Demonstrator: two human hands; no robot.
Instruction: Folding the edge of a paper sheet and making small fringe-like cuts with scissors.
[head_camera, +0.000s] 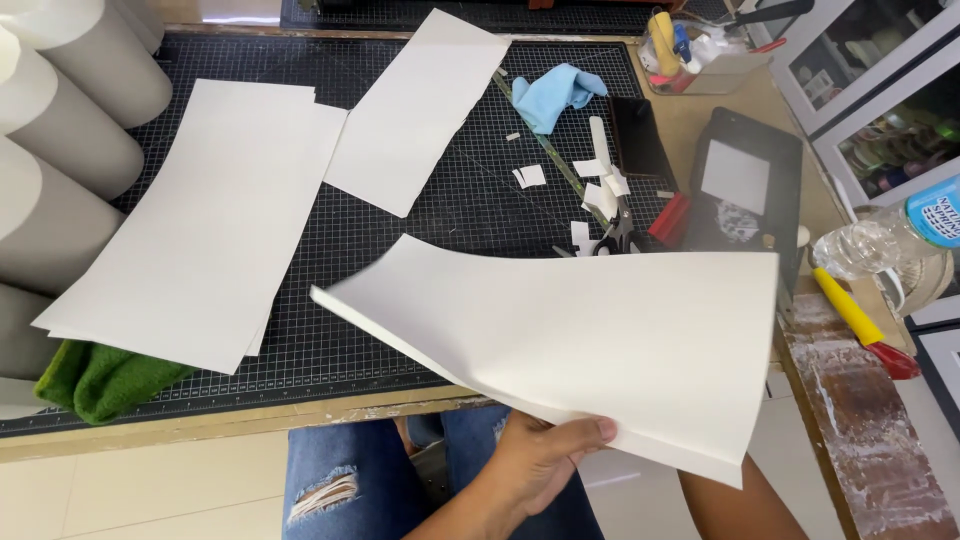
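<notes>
I hold a large white sheet of paper (600, 330), slightly curled, above the near edge of the table. My left hand (540, 460) grips its near edge with the thumb on top. My right forearm (735, 505) reaches up under the sheet's right corner, and the hand itself is hidden behind the paper. A stack of similar white sheets (210, 210) lies on the black gridded cutting mat (420, 230) to the left. A single white sheet (415, 110) lies farther back.
Scissors (620, 235) and small paper scraps lie mid-mat, near a blue cloth (555, 95) and a black phone (638, 135). Grey rolls (60, 150) and a green cloth (100, 380) sit at the left. At the right are a water bottle (890, 235), a yellow-handled tool (855, 320) and a black tray (750, 180).
</notes>
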